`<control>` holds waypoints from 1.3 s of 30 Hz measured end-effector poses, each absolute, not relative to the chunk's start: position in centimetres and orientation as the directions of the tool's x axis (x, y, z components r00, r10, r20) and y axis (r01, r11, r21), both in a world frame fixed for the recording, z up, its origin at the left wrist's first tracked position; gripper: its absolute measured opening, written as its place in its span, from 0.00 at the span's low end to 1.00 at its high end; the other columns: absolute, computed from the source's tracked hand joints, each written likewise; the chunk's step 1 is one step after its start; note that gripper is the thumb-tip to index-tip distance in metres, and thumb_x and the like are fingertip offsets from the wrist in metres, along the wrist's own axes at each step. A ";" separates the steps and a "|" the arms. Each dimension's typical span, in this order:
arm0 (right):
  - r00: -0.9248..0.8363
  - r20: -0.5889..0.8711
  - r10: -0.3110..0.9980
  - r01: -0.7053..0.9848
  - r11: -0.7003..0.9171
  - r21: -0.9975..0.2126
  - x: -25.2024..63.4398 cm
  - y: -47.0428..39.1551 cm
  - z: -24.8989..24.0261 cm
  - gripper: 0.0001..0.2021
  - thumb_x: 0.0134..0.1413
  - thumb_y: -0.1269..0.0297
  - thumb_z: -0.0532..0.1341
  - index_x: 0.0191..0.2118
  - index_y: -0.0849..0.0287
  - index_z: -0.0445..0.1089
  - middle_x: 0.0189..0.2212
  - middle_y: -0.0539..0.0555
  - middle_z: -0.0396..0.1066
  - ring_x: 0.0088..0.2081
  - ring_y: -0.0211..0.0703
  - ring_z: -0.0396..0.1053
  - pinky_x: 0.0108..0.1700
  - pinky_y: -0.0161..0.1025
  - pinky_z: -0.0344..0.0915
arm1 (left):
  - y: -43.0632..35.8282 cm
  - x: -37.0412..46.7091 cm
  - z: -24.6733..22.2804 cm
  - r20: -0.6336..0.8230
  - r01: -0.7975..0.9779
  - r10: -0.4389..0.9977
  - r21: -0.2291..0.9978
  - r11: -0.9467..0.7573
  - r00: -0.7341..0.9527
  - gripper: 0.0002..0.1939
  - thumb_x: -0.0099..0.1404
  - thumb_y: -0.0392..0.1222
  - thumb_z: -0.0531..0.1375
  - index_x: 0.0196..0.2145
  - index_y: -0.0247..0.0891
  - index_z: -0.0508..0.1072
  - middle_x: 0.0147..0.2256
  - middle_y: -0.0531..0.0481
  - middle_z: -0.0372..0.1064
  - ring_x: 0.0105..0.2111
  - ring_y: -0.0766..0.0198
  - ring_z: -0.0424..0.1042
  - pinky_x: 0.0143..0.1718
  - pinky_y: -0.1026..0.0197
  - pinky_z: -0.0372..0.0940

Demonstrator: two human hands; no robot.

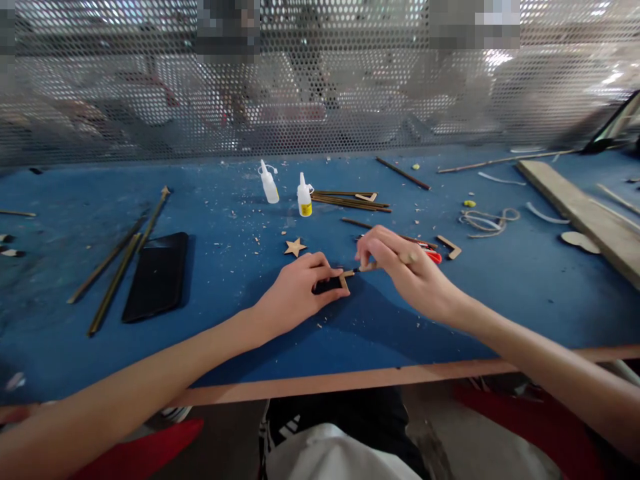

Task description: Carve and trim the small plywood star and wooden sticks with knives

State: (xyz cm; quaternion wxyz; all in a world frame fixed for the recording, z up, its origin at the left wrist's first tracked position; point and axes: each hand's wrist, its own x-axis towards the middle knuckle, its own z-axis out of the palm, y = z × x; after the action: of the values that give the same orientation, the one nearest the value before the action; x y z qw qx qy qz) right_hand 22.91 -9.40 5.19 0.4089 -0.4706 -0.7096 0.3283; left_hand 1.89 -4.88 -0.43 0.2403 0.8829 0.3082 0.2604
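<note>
My left hand (300, 283) is closed around a small L-shaped wooden piece (345, 279), with fingers and thumb on its two sides. A dark area lies between the fingers behind it; whether it is part of the piece or shadow I cannot tell. My right hand (405, 263) pinches a short, thin, pale stick with a dark tip (361, 268). That tip meets or nearly meets the upper arm of the wooden piece. Just beyond my left hand lies a flat wooden star (295, 247). Past my right hand are a red-handled tool (434, 256), partly hidden, and another L-shaped wooden piece (450, 247).
Two white glue bottles (305, 197) stand near several brown sticks (350, 202). A black phone (156, 277) and more sticks (114, 283) lie left. At right are coiled string (490, 221) and a wooden board (580, 213). A perforated metal screen (320, 100) borders the blue table (240, 363).
</note>
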 end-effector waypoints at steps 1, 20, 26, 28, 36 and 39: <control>-0.231 0.283 0.931 0.497 0.363 -0.788 23.6 -10.3 5.3 0.15 0.70 0.59 0.51 0.32 0.55 0.67 0.34 0.54 0.69 0.38 0.43 0.66 0.43 0.41 0.61 | -4.9 1.9 -0.4 0.313 0.416 0.656 0.571 -0.708 0.687 0.15 0.66 0.49 0.66 0.46 0.37 0.78 0.36 0.49 0.69 0.36 0.60 0.70 0.38 0.58 0.68; -0.208 0.080 0.975 0.595 0.191 -0.781 25.5 -15.4 2.3 0.10 0.70 0.60 0.54 0.51 0.55 0.66 0.34 0.52 0.73 0.31 0.38 0.69 0.36 0.36 0.65 | -5.1 1.6 -0.3 0.353 0.389 0.624 0.545 -0.743 0.697 0.18 0.67 0.46 0.66 0.53 0.38 0.76 0.42 0.46 0.69 0.40 0.59 0.71 0.45 0.54 0.70; -0.177 0.027 0.984 0.540 0.120 -0.833 25.9 -15.2 2.2 0.10 0.70 0.59 0.54 0.50 0.54 0.67 0.33 0.49 0.71 0.31 0.36 0.68 0.37 0.35 0.65 | -4.9 1.6 -0.3 0.378 0.369 0.590 0.514 -0.774 0.713 0.17 0.67 0.44 0.66 0.52 0.37 0.77 0.42 0.46 0.69 0.43 0.58 0.71 0.47 0.55 0.69; -0.171 0.007 0.985 0.523 0.097 -0.847 26.0 -15.2 2.2 0.10 0.70 0.58 0.53 0.49 0.54 0.67 0.33 0.49 0.71 0.30 0.35 0.67 0.36 0.35 0.65 | -4.9 1.6 -0.3 0.381 0.363 0.588 0.518 -0.775 0.713 0.17 0.67 0.44 0.66 0.51 0.38 0.77 0.42 0.46 0.69 0.43 0.59 0.71 0.48 0.54 0.69; -0.178 -0.012 0.984 0.499 0.079 -0.863 26.1 -15.1 2.2 0.10 0.71 0.58 0.54 0.50 0.55 0.66 0.33 0.49 0.70 0.31 0.36 0.67 0.37 0.36 0.65 | -4.9 1.7 -0.5 0.362 0.362 0.602 0.545 -0.756 0.711 0.17 0.67 0.44 0.65 0.52 0.38 0.77 0.42 0.46 0.69 0.43 0.58 0.71 0.47 0.54 0.69; -0.180 -0.023 0.983 0.493 0.070 -0.867 26.1 -15.1 2.2 0.10 0.70 0.58 0.54 0.50 0.55 0.67 0.33 0.49 0.71 0.31 0.36 0.67 0.37 0.36 0.65 | -4.9 1.7 -0.5 0.358 0.350 0.599 0.559 -0.752 0.716 0.17 0.68 0.44 0.65 0.53 0.40 0.77 0.43 0.47 0.69 0.44 0.59 0.70 0.48 0.54 0.68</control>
State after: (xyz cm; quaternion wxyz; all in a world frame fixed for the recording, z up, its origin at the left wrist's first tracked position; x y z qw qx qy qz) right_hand 26.09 -15.06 2.24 0.3131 -0.5586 -0.6610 0.3914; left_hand 1.68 -4.91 -0.50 0.2324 0.8967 0.2648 0.2681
